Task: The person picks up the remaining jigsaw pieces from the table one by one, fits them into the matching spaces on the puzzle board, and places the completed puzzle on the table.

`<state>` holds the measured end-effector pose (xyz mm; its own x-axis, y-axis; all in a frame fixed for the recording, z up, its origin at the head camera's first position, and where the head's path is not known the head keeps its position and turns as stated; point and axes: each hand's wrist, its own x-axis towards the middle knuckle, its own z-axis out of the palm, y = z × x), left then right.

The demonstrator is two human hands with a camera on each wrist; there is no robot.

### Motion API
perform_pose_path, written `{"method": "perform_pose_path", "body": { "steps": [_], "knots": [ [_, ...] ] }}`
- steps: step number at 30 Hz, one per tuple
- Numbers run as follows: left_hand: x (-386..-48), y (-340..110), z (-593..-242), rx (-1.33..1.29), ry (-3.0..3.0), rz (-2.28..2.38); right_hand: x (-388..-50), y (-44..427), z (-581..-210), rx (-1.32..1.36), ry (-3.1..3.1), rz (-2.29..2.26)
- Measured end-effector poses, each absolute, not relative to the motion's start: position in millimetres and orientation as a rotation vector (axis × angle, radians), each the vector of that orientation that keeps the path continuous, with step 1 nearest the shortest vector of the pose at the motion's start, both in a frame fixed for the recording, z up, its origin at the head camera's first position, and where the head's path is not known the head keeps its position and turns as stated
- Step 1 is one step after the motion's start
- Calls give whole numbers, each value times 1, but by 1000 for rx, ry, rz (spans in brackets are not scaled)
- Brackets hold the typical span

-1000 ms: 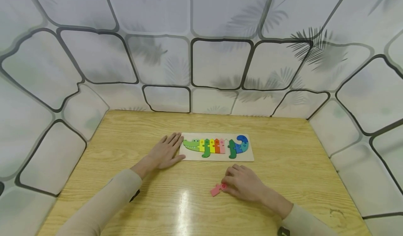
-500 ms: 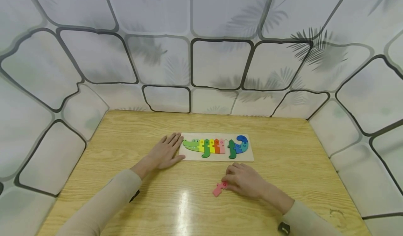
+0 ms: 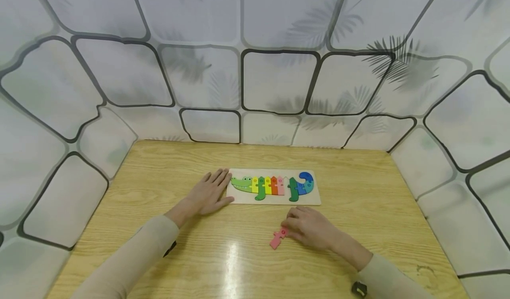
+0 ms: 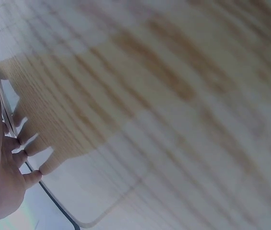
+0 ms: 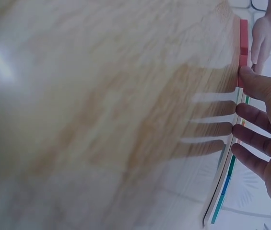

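A wooden crocodile puzzle board (image 3: 239, 200) lies on the table with colored pieces set in it. A pale gap shows between its light pink piece (image 3: 280, 186) and the dark green leg piece (image 3: 293, 190). My left hand (image 3: 205, 194) rests flat beside the board, fingertips at its left edge. Nearer to me, my right hand (image 3: 308, 227) holds a darker pink puzzle piece (image 3: 275, 241) by its far end, between thumb and fingers. The piece lies slanted on the tabletop. In the right wrist view, the thumb touches the pink piece (image 5: 243, 38) and the other fingertips reach the table.
The wooden table (image 3: 358, 188) has light glare near its front. A patterned stone-print wall (image 3: 271, 82) encloses its back and sides. A dark wrist strap (image 3: 359, 289) shows at the right sleeve.
The pink piece has turned more upright and shifted slightly right with my right hand. My left hand stays at the board's edge.
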<state>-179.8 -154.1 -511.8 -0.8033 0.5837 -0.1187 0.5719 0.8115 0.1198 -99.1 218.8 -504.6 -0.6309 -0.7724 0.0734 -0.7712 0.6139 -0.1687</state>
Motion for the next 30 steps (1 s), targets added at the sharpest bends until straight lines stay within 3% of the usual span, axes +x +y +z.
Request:
{"method": "perform_pose_path", "body": {
  "steps": [11, 30],
  "knots": [
    [-181, -155, -515, 937, 2871, 86, -91, 215, -502, -1209, 2895, -311],
    [-182, -155, -517, 926, 2858, 115, -58, 197, -506, -643, 3030, -272]
  ]
}}
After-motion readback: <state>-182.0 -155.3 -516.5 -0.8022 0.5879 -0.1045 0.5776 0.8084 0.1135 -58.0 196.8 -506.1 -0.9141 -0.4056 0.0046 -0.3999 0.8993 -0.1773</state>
